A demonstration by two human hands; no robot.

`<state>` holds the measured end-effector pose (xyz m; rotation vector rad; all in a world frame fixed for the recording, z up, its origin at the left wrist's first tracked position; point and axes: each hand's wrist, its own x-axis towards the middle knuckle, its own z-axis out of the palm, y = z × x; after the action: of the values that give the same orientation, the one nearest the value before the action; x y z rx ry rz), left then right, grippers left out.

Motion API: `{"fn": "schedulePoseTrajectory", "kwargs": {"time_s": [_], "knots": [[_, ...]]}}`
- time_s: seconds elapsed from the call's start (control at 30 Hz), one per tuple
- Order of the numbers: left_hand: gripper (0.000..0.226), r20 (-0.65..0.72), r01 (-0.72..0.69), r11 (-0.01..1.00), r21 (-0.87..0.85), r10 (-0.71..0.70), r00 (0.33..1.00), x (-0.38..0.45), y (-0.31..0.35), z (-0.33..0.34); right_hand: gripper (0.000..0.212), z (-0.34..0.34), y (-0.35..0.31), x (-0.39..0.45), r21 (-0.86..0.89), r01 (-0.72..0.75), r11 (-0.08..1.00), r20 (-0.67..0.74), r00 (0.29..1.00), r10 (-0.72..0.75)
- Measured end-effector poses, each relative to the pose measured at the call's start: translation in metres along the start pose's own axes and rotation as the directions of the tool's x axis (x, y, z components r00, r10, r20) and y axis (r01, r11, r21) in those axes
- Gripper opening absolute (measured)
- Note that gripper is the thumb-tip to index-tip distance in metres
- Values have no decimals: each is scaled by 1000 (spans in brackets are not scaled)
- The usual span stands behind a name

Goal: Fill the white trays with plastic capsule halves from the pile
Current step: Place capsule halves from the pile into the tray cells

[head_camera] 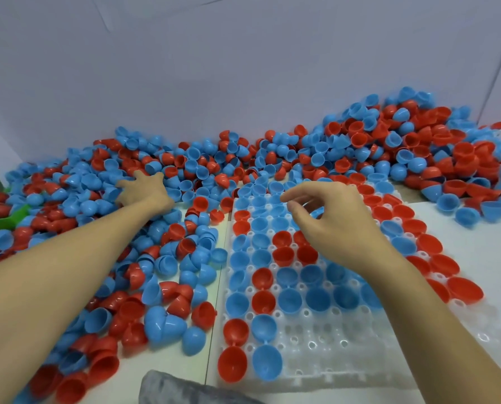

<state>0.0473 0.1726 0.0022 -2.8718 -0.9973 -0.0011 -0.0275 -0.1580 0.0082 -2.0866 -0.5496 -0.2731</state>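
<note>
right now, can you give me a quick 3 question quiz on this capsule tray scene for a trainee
1. True or false: the left hand is reaching into the pile of capsule halves.
2. Which part of the white tray still has bare cups? A) the far end B) the near end C) none
3. Fill in: the green object lies at the ___ edge of the view.

Key: 1 true. 2 B; the near rows hold capsule halves only in the two left columns. 3 left.

The right hand hovers over the tray, fingers loosely curled.
</note>
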Motion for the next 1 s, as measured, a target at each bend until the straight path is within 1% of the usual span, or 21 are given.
{"fn": "schedulePoseTrajectory", "kwargs": {"time_s": [0.03, 0.1, 0.17, 0.23, 0.27, 0.3, 0.33, 0.37, 0.43, 0.5, 0.6, 0.67, 0.7, 0.77, 0.8, 0.9, 1.0], "knots": [[56, -62, -24, 1000, 3, 24, 998, 2, -4, -2, 17, 0, 0, 0, 2, -2, 1000, 3, 1000, 2], [49, -172, -82, 993, -81, 67, 983, 9, -14, -7, 17, 1, 0, 0, 3, -6, 1000, 7, 1000, 6], [49, -210, -112, 967, -231, 63, 976, 17, -22, -13, 17, 1, 1, 0, 6, -4, 1000, 6, 1000, 4], [44, -211, -92, 901, -424, 0, 978, 23, -28, -18, 17, 1, 1, 0, 9, -3, 1000, 4, 1000, 3], [44, -203, -69, 838, -542, -51, 978, 24, -28, -20, 17, 1, 1, 0, 10, -3, 1000, 6, 1000, 3], [46, -187, -44, 747, -664, -109, 976, 24, -28, -23, 17, 1, 0, 0, 11, -4, 1000, 7, 1000, 4], [48, -162, -26, 634, -773, -158, 974, 23, -26, -26, 17, 2, 0, 0, 13, -6, 1000, 7, 1000, 6], [51, -131, -15, 515, -857, -188, 973, 21, -25, -28, 17, 2, 0, 0, 17, -5, 1000, 7, 1000, 5], [54, -70, -5, 307, -952, -203, 977, 15, -20, -33, 17, 2, -1, -1, 29, -4, 1000, 4, 1000, 4], [52, -36, -3, 148, -989, -217, 975, 8, -15, -37, 17, 2, -3, -2, 37, -3, 999, 5, 1000, 3], [39, 25, 2, -83, -997, -272, 962, -4, -9, -41, 17, 2, -4, -3, 47, -9, 999, 13, 1000, 9], [38, 105, 27, -241, -970, -317, 943, -11, -6, -42, 17, 2, -5, -4, 51, -10, 999, 16, 1000, 9], [38, 149, 43, -302, -952, -337, 930, -14, -5, -43, 18, 2, -5, -4, 50, -9, 999, 20, 1000, 8], [34, 216, 68, -383, -921, -358, 909, -19, -5, -43, 18, 3, -6, -4, 47, -13, 999, 31, 999, 11], [32, 229, 71, -406, -911, -358, 905, -20, -6, -44, 18, 3, -6, -4, 45, -15, 999, 34, 999, 14], [25, 230, 55, -433, -900, -364, 902, -21, -7, -49, 18, 3, -7, -4, 36, -15, 999, 40, 999, 14], [26, 243, 52, -475, -879, -349, 905, -26, -7, -58, 18, 4, -8, -4, 39, -22, 999, 53, 998, 20]]}}
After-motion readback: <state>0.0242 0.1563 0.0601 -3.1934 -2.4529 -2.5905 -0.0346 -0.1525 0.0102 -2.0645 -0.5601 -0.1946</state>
